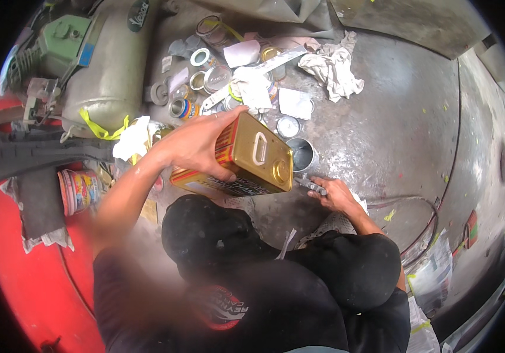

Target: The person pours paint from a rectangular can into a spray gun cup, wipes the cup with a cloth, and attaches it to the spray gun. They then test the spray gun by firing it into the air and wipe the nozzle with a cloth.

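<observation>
Left grip (198, 146) holds gold tin (255, 156) beside cup (314, 157)

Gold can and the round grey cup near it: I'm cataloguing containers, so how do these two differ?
The gold can is boxy with flat sides, while the grey cup is round. The gold can is clearly larger than the grey cup. The gold can is tipped over, gripped by the left hand; the grey cup shows its open mouth upward. Both are containers, the can's top close beside the cup.
</observation>
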{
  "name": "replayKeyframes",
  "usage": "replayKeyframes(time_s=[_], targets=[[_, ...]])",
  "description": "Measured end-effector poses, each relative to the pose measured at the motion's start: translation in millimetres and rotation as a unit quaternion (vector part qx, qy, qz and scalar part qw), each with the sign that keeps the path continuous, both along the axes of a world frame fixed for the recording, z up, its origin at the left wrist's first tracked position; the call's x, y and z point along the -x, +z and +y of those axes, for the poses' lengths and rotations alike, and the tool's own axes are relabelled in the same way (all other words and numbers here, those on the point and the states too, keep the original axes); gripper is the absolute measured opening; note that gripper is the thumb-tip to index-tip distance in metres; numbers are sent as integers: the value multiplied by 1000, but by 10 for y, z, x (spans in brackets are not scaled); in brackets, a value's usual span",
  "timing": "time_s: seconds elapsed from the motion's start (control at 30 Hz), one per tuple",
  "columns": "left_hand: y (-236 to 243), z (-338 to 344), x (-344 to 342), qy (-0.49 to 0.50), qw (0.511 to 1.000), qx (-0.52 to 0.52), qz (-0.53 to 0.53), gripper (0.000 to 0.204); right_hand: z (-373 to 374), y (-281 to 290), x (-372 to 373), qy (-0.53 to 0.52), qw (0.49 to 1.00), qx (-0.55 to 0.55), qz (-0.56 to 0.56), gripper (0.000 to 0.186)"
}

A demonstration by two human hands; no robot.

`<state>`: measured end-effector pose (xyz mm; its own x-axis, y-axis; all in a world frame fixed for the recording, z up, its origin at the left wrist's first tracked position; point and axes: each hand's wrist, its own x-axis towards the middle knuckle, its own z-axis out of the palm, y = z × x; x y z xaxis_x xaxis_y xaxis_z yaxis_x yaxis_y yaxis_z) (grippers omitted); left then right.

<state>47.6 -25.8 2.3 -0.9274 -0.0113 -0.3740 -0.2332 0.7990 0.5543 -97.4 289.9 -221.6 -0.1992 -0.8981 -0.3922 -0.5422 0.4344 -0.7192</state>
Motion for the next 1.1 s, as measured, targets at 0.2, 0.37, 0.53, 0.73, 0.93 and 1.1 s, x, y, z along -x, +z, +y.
replayKeyframes(time_s=[0.2,0.37,0.53,0.73,0.93,1.1], targets=[[-233,-124,-740,179,981,-60,31,107,-70,89,27,-72,995,59,-29,44],[-582,-50,-1672,421,887,-34,185,105,44,56,209,-227,971,28,-68,43],[-1072,450,-2141,594,736,-13,325,90,483,-80,401,-294,955,6,-28,45],[-1303,776,-1904,749,544,91,367,59,225,-390,516,-408,909,72,-37,45],[-896,775,-1814,761,540,133,334,42,337,-219,585,-466,875,108,-68,42],[163,735,-1563,723,606,186,275,30,380,-146,732,-417,905,58,-57,53]])
